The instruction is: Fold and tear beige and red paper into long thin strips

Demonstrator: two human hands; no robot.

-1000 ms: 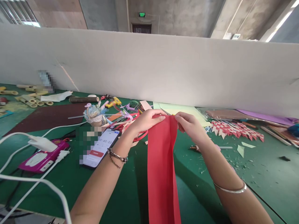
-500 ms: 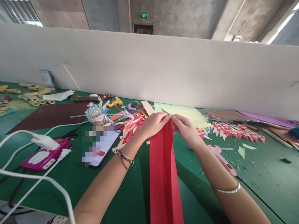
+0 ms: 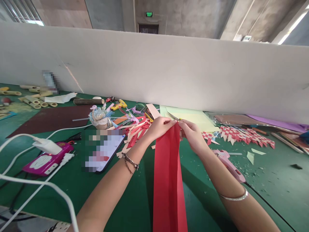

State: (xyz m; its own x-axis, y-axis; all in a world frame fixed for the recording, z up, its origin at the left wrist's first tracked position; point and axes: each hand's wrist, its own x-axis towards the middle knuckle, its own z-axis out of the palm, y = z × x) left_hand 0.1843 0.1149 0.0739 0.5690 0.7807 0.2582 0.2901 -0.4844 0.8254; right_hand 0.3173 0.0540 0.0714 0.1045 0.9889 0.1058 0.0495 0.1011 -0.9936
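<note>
A long red paper strip with lengthwise creases hangs down toward the bottom edge of the view. My left hand pinches its top end between thumb and fingers. Close beside it, my right hand is closed at the strip's top right corner, its fingers pinched on the paper. A pair of scissors shows its blades just beyond the fingertips, pointing up and left; whether a hand holds its handles is hidden. Behind the hands lies a pale green sheet.
A phone and a magenta power strip with white cables lie left. Paper strips are heaped behind my left arm. To the right are a pink glue gun and woven red-and-white paper. A white partition stands behind.
The scissor blades show more fully above my fingers. The lower part of the red strip has shifted slightly left. Both hands keep their pinch at its top.
</note>
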